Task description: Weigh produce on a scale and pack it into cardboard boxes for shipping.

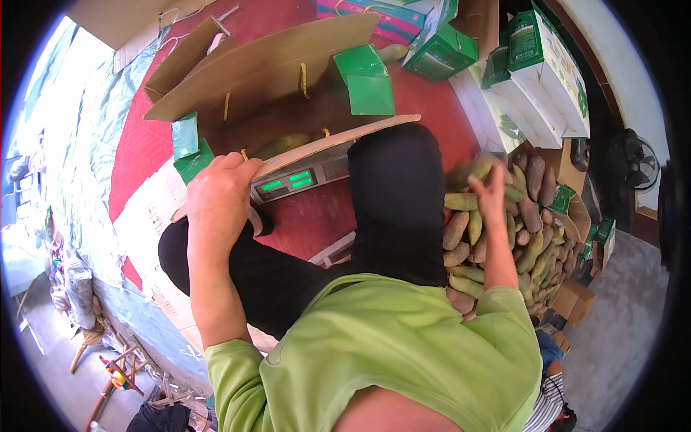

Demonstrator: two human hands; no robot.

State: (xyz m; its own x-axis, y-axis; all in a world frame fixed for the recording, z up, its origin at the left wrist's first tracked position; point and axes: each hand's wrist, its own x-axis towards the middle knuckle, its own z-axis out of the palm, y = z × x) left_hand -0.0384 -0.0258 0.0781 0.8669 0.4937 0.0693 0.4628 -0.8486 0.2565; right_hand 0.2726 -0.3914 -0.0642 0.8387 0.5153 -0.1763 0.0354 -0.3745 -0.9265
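An open cardboard box (266,119) with green end flaps and yellow rope handles stands in front of me on a digital scale (335,170), whose display glows green. My left hand (222,186) grips the near edge of the box, fingers bent over it. Inside, partly hidden by the near flap, lies a green radish (284,145). At my right my right hand (492,193) is over a heap of green and brown radishes (529,248). Its fingers close on one radish (475,170), which is blurred by motion.
Green and white boxes (551,79) stand at the far right, beside a black fan (639,162). My knee (396,187) rises between the scale and the heap. Red sheeting (425,93) lies under the box. At the lower left is a small wooden stool (126,367).
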